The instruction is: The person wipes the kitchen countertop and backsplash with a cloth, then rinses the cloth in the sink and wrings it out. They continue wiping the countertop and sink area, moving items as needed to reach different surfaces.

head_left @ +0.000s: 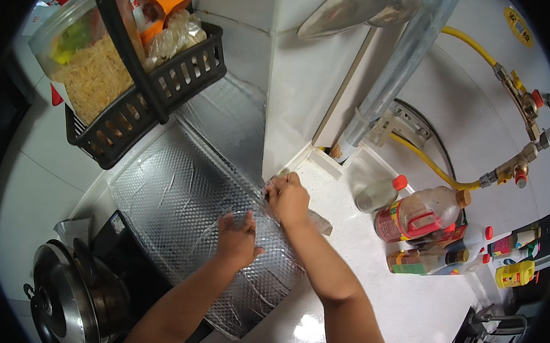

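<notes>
A silver embossed foil sheet (178,190) spreads over the counter and bends up along the wall. My left hand (237,240) lies on the foil with its fingers spread, holding nothing. Beside the foil's right edge, close to the white wall corner, my right hand (288,199) is closed, fingers curled downward. Whatever it grips is hidden beneath the fingers. A greyish translucent piece (320,222) shows on the counter just past my right wrist; its kind is unclear.
A black basket (216,56) with food packs and a plastic tub hangs at upper left. A lidded steel pot (65,297) stands at lower left. Several bottles, including a large oil bottle (419,213), stand to the right, below a yellow gas hose (422,163). A metal pipe (397,72) rises behind.
</notes>
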Tool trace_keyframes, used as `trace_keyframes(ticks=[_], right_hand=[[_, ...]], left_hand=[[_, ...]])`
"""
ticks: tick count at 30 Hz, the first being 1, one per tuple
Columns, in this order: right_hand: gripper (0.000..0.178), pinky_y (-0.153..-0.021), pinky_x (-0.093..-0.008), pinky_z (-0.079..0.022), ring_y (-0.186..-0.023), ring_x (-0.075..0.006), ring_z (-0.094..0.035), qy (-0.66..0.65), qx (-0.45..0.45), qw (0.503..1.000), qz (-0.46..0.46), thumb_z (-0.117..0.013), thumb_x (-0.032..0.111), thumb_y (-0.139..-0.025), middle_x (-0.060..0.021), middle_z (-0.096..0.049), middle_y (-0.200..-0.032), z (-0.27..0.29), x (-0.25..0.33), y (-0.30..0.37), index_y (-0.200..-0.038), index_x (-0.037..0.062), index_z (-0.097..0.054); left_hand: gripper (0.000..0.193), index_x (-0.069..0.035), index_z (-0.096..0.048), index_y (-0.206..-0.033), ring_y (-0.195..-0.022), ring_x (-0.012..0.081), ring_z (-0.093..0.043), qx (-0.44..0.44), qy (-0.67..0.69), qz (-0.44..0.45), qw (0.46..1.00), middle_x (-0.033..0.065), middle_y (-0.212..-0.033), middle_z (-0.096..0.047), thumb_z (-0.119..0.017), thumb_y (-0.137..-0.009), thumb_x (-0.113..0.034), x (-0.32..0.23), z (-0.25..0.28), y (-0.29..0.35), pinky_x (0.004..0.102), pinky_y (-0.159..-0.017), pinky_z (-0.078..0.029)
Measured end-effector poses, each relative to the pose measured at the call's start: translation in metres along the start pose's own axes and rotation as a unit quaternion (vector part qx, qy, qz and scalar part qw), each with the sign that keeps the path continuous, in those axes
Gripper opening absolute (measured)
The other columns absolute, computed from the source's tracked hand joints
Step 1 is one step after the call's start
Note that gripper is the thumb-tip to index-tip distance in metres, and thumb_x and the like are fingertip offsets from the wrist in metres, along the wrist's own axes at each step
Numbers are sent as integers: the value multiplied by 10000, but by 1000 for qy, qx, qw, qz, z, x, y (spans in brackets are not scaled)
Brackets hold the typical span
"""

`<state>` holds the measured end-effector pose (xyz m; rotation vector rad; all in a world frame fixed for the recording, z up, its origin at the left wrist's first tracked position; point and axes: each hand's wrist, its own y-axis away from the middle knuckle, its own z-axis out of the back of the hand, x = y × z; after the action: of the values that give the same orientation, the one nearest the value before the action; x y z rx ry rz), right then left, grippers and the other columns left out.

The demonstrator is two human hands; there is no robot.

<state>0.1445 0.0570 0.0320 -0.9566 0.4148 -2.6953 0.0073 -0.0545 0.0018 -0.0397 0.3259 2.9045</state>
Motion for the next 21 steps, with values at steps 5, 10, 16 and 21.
trace_keyframes(ticks=[5, 10, 16, 21], right_hand=[[118, -679, -409, -528, -758, -323, -644, -48, 8, 999, 6, -719, 191, -776, -110, -631, -914, -6, -21, -11, -865, 116, -740], [145, -680, -431, -536, -779, -334, -651, 41, -84, 991, -99, -635, 228, -837, -126, -611, -991, -14, -54, -49, -878, 126, -730], [194, -680, -457, -526, -789, -369, -641, 88, -117, 980, -132, -603, 255, -866, -179, -597, -972, -14, -77, -71, -857, 92, -708], [258, -715, -460, -530, -695, -384, -640, 9, 0, 1000, -15, -631, 307, -862, -164, -613, -909, -15, -20, 1, -808, 59, -682]], left_hand=[[813, -5, -494, -1354, -1286, 519, -341, 9, -6, -2, 1000, 108, -1546, -272, -643, -796, -577, 1, 2, 3, 639, -1084, -220], [809, -7, -471, -1363, -1291, 531, -347, 11, 10, 3, 1000, 118, -1541, -291, -650, -803, -562, 0, 8, 6, 644, -1082, -227], [757, 8, -522, -1325, -1265, 541, -365, -39, 45, -12, 998, 139, -1509, -340, -698, -791, -498, -7, 1, 2, 650, -1075, -228], [769, 7, -499, -1342, -1274, 536, -362, -9, 20, 0, 1000, 135, -1525, -316, -677, -803, -513, 2, 1, 5, 640, -1085, -219]])
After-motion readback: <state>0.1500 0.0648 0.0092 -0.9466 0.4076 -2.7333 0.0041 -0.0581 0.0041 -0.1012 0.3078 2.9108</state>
